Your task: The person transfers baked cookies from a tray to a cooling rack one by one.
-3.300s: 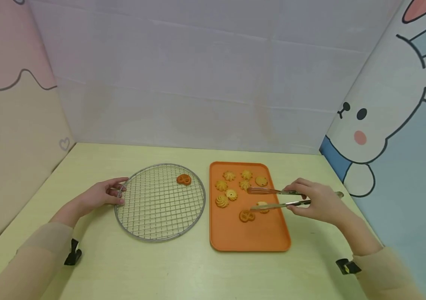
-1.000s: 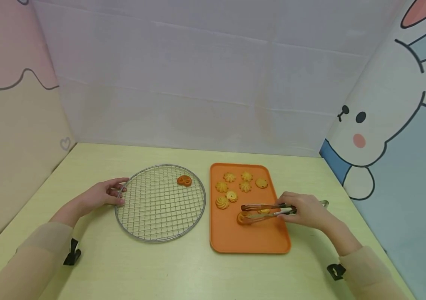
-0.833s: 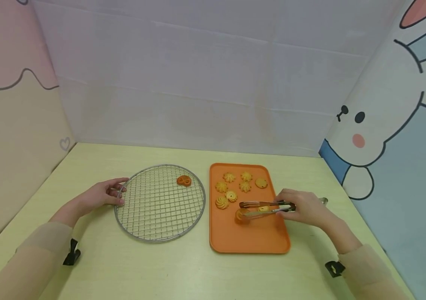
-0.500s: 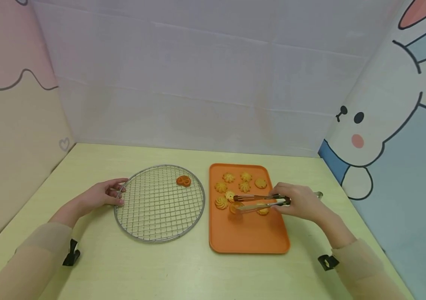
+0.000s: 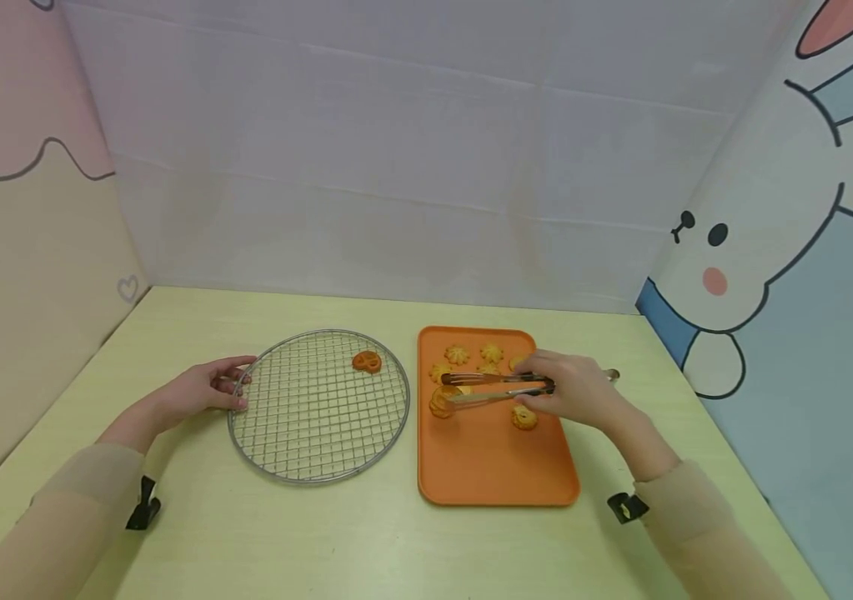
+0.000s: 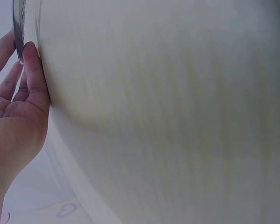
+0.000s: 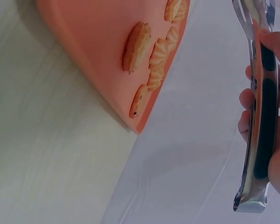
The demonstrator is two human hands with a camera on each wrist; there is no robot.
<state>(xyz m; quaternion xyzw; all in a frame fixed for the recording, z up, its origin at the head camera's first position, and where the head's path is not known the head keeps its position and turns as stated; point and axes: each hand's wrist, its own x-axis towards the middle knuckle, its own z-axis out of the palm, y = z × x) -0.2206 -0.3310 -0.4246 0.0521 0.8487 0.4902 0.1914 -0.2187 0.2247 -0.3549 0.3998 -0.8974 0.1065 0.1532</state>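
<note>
In the head view, my left hand (image 5: 206, 389) holds the left rim of a round wire cooling rack (image 5: 319, 406); in the left wrist view the rim (image 6: 17, 32) lies between thumb and fingers. A pretzel-shaped cookie (image 5: 367, 361) lies on the rack's far right part. My right hand (image 5: 574, 389) grips metal tongs (image 5: 497, 395) with dark grips, side-on in the right wrist view. Between the tongs' tips is another pretzel-shaped cookie (image 5: 441, 400), blurred, raised over the orange tray (image 5: 499, 475). It covers much of the swirl cookie beneath. The tongs partly hide other cookies.
Several star-shaped cookies (image 5: 457, 355) sit at the tray's far end. A round cookie (image 5: 524, 417) lies near its right side. Rack and tray stand side by side on the pale table (image 5: 321, 542), with a narrow gap between. Walls close off the back and both sides.
My right hand has brought the tongs down to the pretzel-shaped cookie, pinched it in their tips and carried it left and away from me. The left hand and rack have stayed put.
</note>
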